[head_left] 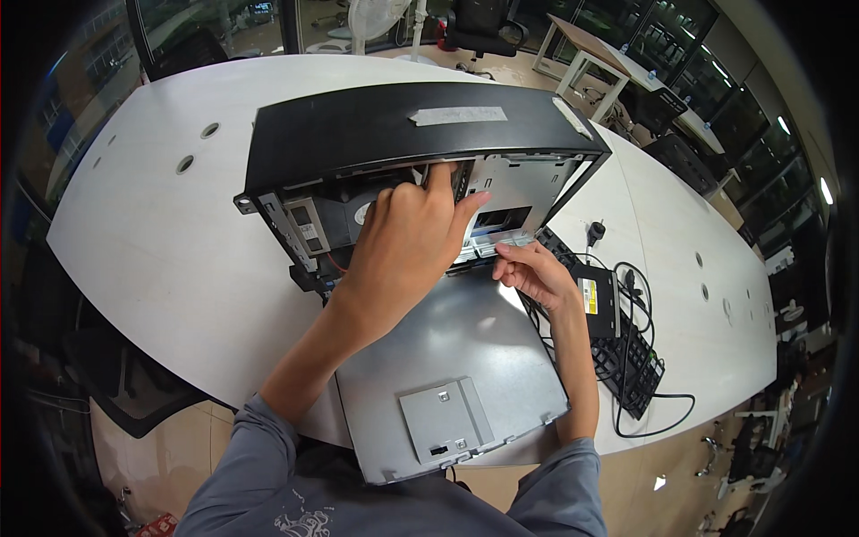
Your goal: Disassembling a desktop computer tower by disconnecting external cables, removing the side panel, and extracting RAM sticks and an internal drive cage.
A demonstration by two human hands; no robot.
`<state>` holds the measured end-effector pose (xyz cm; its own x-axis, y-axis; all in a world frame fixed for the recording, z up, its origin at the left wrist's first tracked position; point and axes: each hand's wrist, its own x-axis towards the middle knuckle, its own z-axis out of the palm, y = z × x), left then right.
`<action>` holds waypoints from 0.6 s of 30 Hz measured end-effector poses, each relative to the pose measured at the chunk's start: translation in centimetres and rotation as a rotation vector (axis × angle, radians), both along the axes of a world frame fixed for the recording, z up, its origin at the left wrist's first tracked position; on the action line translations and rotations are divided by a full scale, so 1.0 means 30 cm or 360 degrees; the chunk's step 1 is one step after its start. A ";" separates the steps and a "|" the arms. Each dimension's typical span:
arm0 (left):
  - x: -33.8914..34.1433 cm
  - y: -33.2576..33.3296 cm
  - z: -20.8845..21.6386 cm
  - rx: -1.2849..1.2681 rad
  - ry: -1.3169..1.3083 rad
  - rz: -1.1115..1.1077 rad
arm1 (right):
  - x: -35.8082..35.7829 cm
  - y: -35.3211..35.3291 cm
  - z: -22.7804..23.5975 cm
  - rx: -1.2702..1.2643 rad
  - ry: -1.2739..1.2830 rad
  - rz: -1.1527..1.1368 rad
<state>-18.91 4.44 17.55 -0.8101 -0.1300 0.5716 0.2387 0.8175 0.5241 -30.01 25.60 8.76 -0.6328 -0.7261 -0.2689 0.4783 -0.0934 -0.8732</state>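
A black desktop computer case (349, 125) stands on the table with its open side toward me, showing the metal frame and parts inside. My left hand (403, 228) reaches into it, index finger stretched up under the top edge and thumb held apart; the other fingertips are hidden inside. At the lower right of the opening, my right hand (535, 273) has its thumb and curled fingers at the metal edge of the case. A silver metal side panel (447, 331) lies in front of the case, under my forearms, overhanging the table's near edge.
Right of the panel, a black drive with a yellow-white label (591, 297) lies by a black keyboard (637, 376), among looped black cables (649, 336) and a power plug (596, 233). The white table (143, 206) has round cable holes. A chair (488, 27) and a fan (376, 18) stand beyond.
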 end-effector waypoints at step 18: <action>0.022 -0.037 0.002 -0.0177 -0.0267 -0.0072 | 0.024 0.081 0.031 0.0392 0.0097 -0.0144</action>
<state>-18.25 3.33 17.62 -0.8987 -0.0352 0.4372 0.1933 0.8630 0.4668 -29.30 28.04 9.70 -0.7126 -0.5832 -0.3900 0.4237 0.0854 -0.9018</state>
